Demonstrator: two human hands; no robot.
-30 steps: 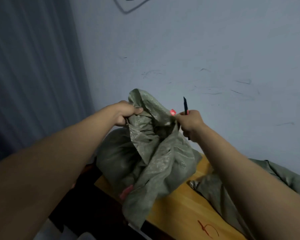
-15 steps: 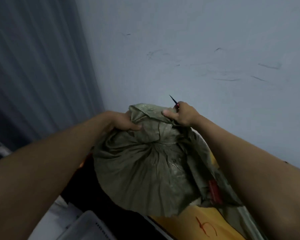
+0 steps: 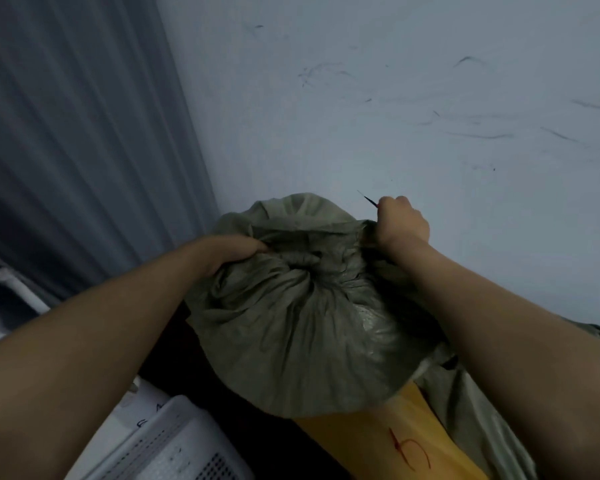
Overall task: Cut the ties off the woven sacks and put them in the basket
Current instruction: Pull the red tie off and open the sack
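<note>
I extend both bare forearms forward, converging. My left hand (image 3: pixel 236 249) is closed, fingers curled under, knuckles up. My right hand (image 3: pixel 400 221) sits farther forward and slightly higher, clenched in a fist, wrist bent, back of hand facing the camera.

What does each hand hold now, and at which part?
The left hand grips the sack by its gathered top at the left. The right hand grips the top at the right and also holds a blade by its handle.

Bare wall (image 3: pixel 395 98) above sack (image 3: pixel 291 334); basket (image 3: pixel 174 455) lower left.
</note>
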